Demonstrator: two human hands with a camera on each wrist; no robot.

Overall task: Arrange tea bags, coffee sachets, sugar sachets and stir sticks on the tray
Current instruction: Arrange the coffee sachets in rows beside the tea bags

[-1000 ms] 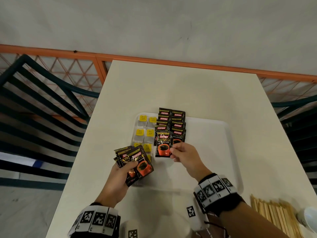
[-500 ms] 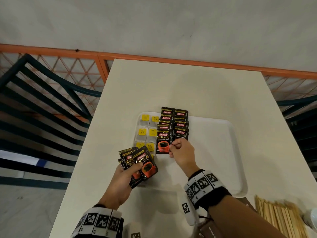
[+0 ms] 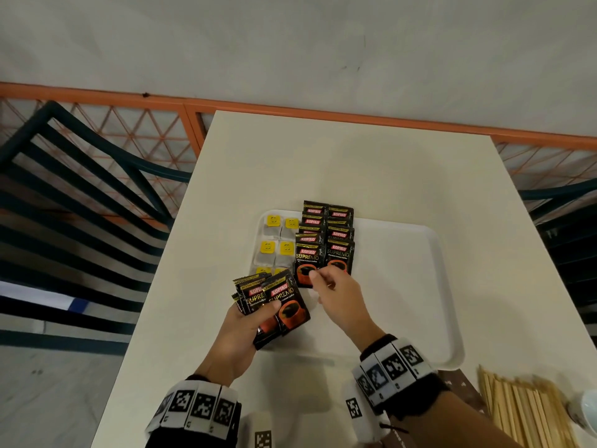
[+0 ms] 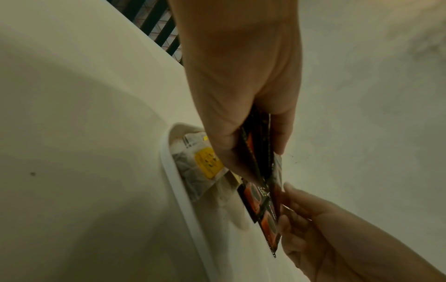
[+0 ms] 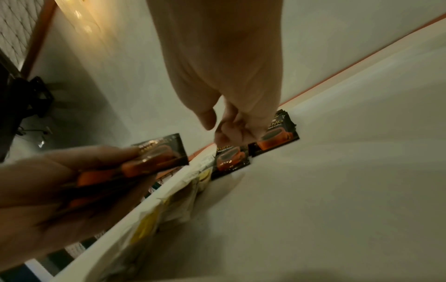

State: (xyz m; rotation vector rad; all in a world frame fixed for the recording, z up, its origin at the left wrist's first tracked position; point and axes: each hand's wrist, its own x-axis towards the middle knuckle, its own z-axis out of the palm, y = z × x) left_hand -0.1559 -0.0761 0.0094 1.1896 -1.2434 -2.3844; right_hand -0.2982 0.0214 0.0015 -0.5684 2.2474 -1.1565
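A white tray [image 3: 445, 286] lies on the table. At its left end sit two columns of tea bags [image 3: 274, 247] with yellow tags, and beside them two overlapping columns of black coffee sachets [image 3: 326, 240]. My left hand [image 3: 265, 315] grips a fanned stack of coffee sachets [image 3: 277, 302] over the tray's near left corner, thumb on top. My right hand [image 3: 318, 279] hovers at the near edge of the front sachets with loosely curled fingers and holds nothing. The right wrist view shows its fingers [image 5: 229, 131] just above the front sachet [image 5: 231, 160]. Wooden stir sticks [image 3: 523, 412] lie on the table at the near right.
The cream table [image 3: 323, 163] has dark green slatted chairs on the left [image 3: 80, 205] and right [image 3: 568, 221], and an orange railing [image 3: 323, 111] behind. A white cup [image 3: 586, 412] stands at the near right edge. A brown printed packet [image 3: 458, 386] lies beside the sticks.
My right hand laid a coffee sachet at the front of the left column, let it go and is drawing back toward my left hand. The left hand's stack stayed in place.
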